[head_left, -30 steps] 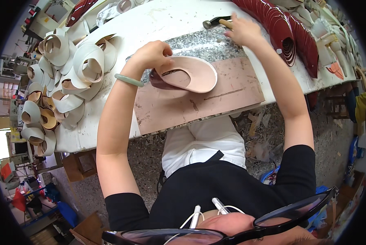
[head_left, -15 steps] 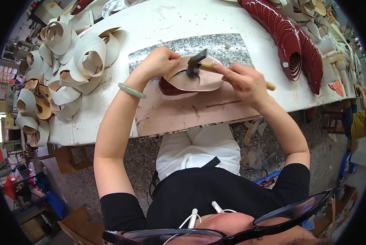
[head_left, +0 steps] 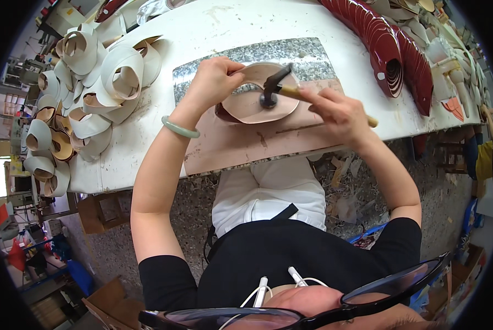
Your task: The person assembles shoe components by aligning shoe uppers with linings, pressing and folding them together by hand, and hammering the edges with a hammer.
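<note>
A shoe upper, dark red outside with a beige lining, lies curled into a loop on a pinkish-beige board. At its far left rim, my left hand pinches the edge between thumb and fingers. My right hand is wrapped round the wooden handle of a hammer, the handle's end sticking out past the palm. The hammer's round dark face is down inside the loop, over the beige lining; whether it touches cannot be told. Part of the far rim is behind the hammer head.
Under the board, a speckled stone slab lies on the white table. Many white and tan uppers are heaped at the left. Nested glossy dark red uppers stretch along the right, with more pale pieces beyond. A cardboard box stands on the floor.
The hammer head and my right hand have shifted slightly right. The upper has turned and tilted in my left hand's pinch, showing less red and more beige lining.
</note>
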Demonstrator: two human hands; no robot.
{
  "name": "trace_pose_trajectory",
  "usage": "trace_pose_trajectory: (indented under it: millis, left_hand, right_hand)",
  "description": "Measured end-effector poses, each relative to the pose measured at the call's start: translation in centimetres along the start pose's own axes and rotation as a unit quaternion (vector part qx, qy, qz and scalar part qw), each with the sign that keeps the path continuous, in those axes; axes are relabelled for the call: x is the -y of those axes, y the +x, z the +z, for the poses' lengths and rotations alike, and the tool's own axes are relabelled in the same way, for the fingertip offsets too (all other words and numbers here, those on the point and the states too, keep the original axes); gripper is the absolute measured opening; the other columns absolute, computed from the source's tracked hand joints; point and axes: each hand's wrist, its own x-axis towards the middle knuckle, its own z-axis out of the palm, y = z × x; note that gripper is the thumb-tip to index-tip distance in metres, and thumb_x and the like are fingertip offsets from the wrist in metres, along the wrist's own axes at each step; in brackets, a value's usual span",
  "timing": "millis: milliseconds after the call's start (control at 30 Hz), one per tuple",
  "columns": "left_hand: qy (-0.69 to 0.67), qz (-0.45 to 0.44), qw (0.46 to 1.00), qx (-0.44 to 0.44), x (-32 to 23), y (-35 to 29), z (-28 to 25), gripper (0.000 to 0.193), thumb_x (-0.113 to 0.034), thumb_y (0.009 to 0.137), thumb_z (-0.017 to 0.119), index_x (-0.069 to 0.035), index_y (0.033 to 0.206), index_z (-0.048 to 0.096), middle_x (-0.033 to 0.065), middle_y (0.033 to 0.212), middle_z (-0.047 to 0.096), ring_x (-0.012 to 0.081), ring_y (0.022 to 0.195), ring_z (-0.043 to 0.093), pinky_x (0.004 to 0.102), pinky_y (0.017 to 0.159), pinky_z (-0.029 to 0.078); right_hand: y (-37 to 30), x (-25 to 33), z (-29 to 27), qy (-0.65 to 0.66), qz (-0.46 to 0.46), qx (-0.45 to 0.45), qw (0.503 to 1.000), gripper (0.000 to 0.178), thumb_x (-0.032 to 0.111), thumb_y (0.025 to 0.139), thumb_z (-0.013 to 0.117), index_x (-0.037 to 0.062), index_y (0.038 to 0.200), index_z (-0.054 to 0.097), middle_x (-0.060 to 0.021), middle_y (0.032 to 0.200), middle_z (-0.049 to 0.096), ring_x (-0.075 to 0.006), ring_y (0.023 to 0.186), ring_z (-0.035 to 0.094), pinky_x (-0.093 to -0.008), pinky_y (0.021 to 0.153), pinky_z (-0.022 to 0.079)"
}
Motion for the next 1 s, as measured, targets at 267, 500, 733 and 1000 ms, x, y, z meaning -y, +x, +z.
trace_pose_trajectory:
  millis: [267, 500, 733, 1000]
  left_hand:
    - [0.093, 0.216, 0.956, -0.173, -0.8, -4.3, 1.4, 0.02, -0.006, 0.084, 0.066, -0.004, 0.103, 0.071, 0.0109, 0.08, 0.061, 0.0223, 0.069, 0.058, 0.0328, 0.064, 0.047]
    - [0.068, 0.261, 0.929, -0.251, 0.0, -7.7, 1.8, 0.024, 0.004, 0.082, 0.067, 0.0, 0.106, 0.069, 0.0097, 0.085, 0.063, 0.0189, 0.071, 0.057, 0.0301, 0.062, 0.048]
    - [0.019, 0.192, 0.923, -0.333, 1.6, -11.8, 1.5, 0.026, 0.008, 0.081, 0.066, 0.0, 0.106, 0.068, 0.0082, 0.087, 0.063, 0.0132, 0.071, 0.059, 0.0238, 0.059, 0.048]
    - [-0.032, 0.024, 0.927, -0.373, 2.3, -16.0, 1.9, 0.021, 0.002, 0.077, 0.069, 0.0, 0.095, 0.058, 0.0061, 0.079, 0.058, 0.0128, 0.064, 0.054, 0.0267, 0.06, 0.047]
  right_hand:
    - [-0.2, 1.7, -0.5, -0.055, -0.028, 0.059, 0.996, 0.054, 0.009, 0.083, 0.064, 0.0323, 0.131, 0.057, 0.0025, 0.075, 0.057, -0.015, 0.059, 0.058, -0.031, 0.049, 0.048]
    - [0.3, 2.4, 1.2, 0.006, -0.032, 0.072, 0.997, 0.06, 0.005, 0.082, 0.064, 0.0328, 0.134, 0.055, 0.0021, 0.082, 0.061, -0.015, 0.062, 0.059, -0.0304, 0.052, 0.049]
    - [2.5, 4.7, 1.5, -0.016, -0.055, 0.122, 0.991, 0.056, 0.002, 0.082, 0.064, 0.0243, 0.134, 0.057, -0.0023, 0.083, 0.064, -0.0184, 0.067, 0.064, -0.0322, 0.056, 0.051]
    - [4.0, 7.0, 2.8, -0.017, -0.094, 0.096, 0.991, 0.056, 0.0, 0.08, 0.064, 0.0248, 0.13, 0.06, 0.0008, 0.077, 0.06, -0.0158, 0.062, 0.062, -0.0309, 0.053, 0.05]
